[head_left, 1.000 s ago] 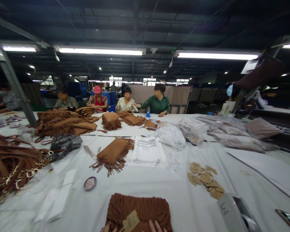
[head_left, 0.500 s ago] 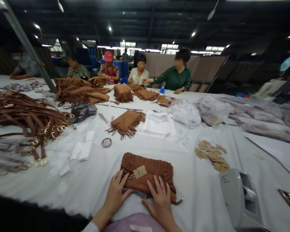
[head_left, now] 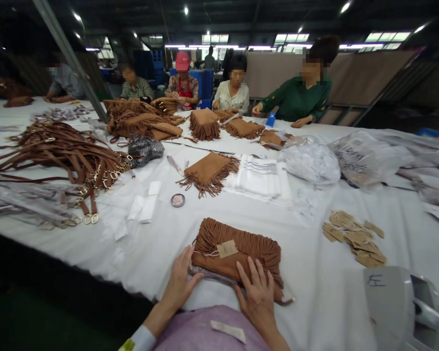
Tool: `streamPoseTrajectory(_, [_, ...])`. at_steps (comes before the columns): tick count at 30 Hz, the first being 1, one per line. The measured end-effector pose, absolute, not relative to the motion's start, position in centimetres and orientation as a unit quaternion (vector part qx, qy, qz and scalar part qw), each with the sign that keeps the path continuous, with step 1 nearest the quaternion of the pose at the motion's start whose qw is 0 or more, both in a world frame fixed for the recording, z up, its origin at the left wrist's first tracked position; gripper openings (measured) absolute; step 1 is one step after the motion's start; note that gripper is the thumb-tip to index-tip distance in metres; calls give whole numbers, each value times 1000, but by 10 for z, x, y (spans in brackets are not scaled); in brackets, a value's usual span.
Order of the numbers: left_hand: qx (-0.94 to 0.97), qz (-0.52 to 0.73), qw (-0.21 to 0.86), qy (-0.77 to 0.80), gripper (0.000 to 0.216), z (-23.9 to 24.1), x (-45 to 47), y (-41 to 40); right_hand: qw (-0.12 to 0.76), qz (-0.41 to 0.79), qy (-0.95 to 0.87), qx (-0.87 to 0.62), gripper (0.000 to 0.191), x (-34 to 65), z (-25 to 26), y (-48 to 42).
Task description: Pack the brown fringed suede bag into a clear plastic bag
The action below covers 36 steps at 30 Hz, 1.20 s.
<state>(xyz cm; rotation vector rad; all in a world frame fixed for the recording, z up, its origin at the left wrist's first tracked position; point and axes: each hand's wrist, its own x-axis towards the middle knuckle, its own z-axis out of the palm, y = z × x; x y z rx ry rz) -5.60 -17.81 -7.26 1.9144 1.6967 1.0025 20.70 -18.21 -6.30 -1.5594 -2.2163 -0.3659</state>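
Note:
A brown fringed bag (head_left: 241, 243) lies on the white-covered table in front of me, its fringe gathered along the far side. On top of it rests a tan hang tag (head_left: 227, 249) with a white string. My left hand (head_left: 179, 280) touches the bag's left end, thumb spread away from the fingers. My right hand (head_left: 258, 287) lies flat on the near right part, fingers stretched out. Part of a clear plastic wrapping shows under the bag's near edge. A thin strap end with a metal tip (head_left: 289, 300) sticks out at the right.
Brown straps with gold buckles (head_left: 73, 156) are heaped at left. A tan fringed bag (head_left: 209, 170) and printed white bags (head_left: 259, 175) lie beyond. Tan tags (head_left: 354, 238) and a grey dispenser (head_left: 402, 307) stand right. Several co-workers sit or stand across the table.
The view has turned left, so things appear shifted right. My left hand has slid to the bag's left end; my right hand still lies on the bag.

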Motion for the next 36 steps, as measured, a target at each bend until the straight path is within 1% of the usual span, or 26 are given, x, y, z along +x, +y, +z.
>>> streamPoseTrajectory(2, [675, 360, 208, 609, 66, -74, -52, -175, 203, -133, -792, -560, 52, 207, -61, -182])
streamPoseTrajectory(4, [665, 368, 214, 614, 67, -77, -50, -172, 209, -139, -792, -557, 54, 209, -61, -181])
streamPoseTrajectory(9, [674, 377, 206, 601, 71, -97, -50, -171, 238, -189, -792, -529, 73, 217, -73, -172])
streamPoseTrajectory(11, [668, 398, 199, 596, 72, -106, -49, -169, 248, -211, -785, -528, 75, 219, -81, -166])
streamPoseTrajectory(14, [651, 422, 216, 592, 71, -108, -53, -167, 250, -231, -779, -527, 74, 219, -88, -160])
streamPoseTrajectory(17, [630, 424, 273, 591, 66, -97, -63, -165, 240, -236, -783, -523, 73, 221, -88, -159])
streamPoseTrajectory(21, [571, 434, 331, 613, 37, -79, -71, -157, 218, -247, -797, -507, 70, 222, -79, -162])
streamPoseTrajectory(23, [554, 436, 345, 620, 28, -71, -69, -150, 217, -244, -795, -512, 66, 220, -75, -163])
streamPoseTrajectory(28, [535, 456, 321, 635, 26, -56, -68, -136, 213, -197, -793, -536, 55, 210, -64, -167])
streamPoseTrajectory(32, [525, 453, 306, 652, 32, -55, -78, -135, 200, -152, -790, -559, 51, 204, -62, -168])
streamPoseTrajectory(34, [513, 458, 283, 668, 34, -54, -81, -142, 198, -137, -791, -562, 51, 203, -63, -168])
streamPoseTrajectory(36, [525, 464, 236, 673, 33, -51, -80, -154, 199, -130, -792, -562, 51, 203, -64, -168])
